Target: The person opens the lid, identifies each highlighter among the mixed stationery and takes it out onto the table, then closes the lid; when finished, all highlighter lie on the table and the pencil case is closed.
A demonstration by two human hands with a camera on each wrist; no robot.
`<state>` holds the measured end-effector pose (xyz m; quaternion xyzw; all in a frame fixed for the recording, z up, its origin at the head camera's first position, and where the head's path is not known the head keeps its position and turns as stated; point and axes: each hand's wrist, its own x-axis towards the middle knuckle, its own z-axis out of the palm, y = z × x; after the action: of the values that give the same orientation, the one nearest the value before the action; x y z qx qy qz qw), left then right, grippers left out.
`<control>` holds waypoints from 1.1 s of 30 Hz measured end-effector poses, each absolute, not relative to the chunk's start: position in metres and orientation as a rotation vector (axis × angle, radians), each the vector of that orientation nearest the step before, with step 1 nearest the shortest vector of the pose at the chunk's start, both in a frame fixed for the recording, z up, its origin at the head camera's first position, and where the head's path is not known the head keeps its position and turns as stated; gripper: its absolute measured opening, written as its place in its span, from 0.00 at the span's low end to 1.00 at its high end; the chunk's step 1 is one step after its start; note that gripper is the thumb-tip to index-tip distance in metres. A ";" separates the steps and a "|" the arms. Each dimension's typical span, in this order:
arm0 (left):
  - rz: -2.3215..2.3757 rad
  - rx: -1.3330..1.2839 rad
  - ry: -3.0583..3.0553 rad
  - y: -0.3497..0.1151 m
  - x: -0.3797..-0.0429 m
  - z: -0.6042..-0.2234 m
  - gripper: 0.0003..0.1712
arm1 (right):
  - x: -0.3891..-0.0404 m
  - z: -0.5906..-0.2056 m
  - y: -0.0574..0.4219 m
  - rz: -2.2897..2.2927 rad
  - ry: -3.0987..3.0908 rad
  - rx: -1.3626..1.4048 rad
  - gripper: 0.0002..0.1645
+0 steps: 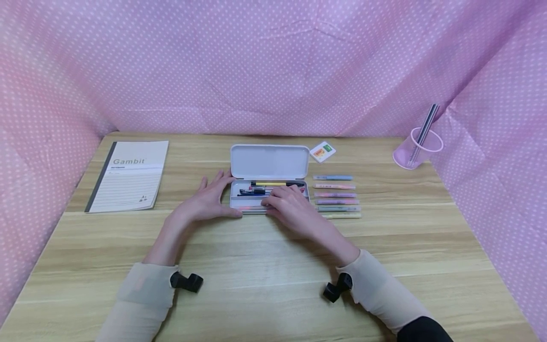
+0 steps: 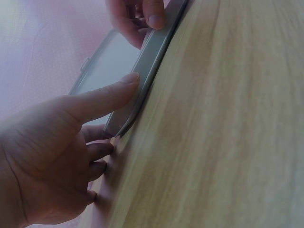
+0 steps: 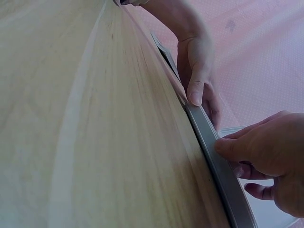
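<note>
A white pencil case [image 1: 269, 162] lies with its lid folded back on the table. Several pens [image 1: 273, 184] sit in its rear compartment. My left hand [image 1: 206, 198] steadies the left end, thumb on the front wall and fingers spread along the side. In the left wrist view that thumb presses the case's front wall [image 2: 149, 59]. My right hand [image 1: 292, 209] reaches into the front compartment, fingers curled over the right part of a pinkish pen [image 1: 251, 208]. Its thumb lies against the front wall [image 3: 209, 137] in the right wrist view. The right fingertips are partly hidden.
Several pastel pens [image 1: 335, 195] lie in a column right of the case. Behind them is a small white packet [image 1: 322, 152] with a coloured print. A pink mesh cup [image 1: 403, 156] holding dark sticks stands back right. A notebook [image 1: 128, 183] lies at the left.
</note>
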<state>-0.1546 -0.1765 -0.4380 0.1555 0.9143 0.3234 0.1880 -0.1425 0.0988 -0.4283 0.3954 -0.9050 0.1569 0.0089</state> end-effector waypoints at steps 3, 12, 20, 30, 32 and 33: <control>0.907 0.435 2.573 -0.176 -0.155 -0.438 0.60 | -0.142 -0.428 0.099 0.505 -2.818 1.234 0.11; 0.903 0.419 2.577 -0.178 -0.153 -0.438 0.61 | -0.144 -0.422 0.108 0.550 -2.764 1.207 0.10; 0.890 0.414 2.575 -0.177 -0.153 -0.437 0.62 | -0.147 -0.414 0.165 0.642 -2.647 1.152 0.10; 0.890 0.410 2.570 -0.177 -0.153 -0.437 0.61 | -0.147 -0.423 0.243 0.708 -2.616 1.162 0.16; 0.890 0.407 2.567 -0.178 -0.153 -0.437 0.62 | -0.146 -0.424 0.254 0.695 -2.631 1.166 0.15; 0.891 0.406 2.566 -0.178 -0.153 -0.437 0.61 | -0.146 -0.424 0.258 0.695 -2.634 1.174 0.15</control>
<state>-0.1533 -0.1777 -0.4368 0.1450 0.9162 0.3180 0.1962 -0.1456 0.2582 -0.4243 0.3943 -0.8846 0.2332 0.0875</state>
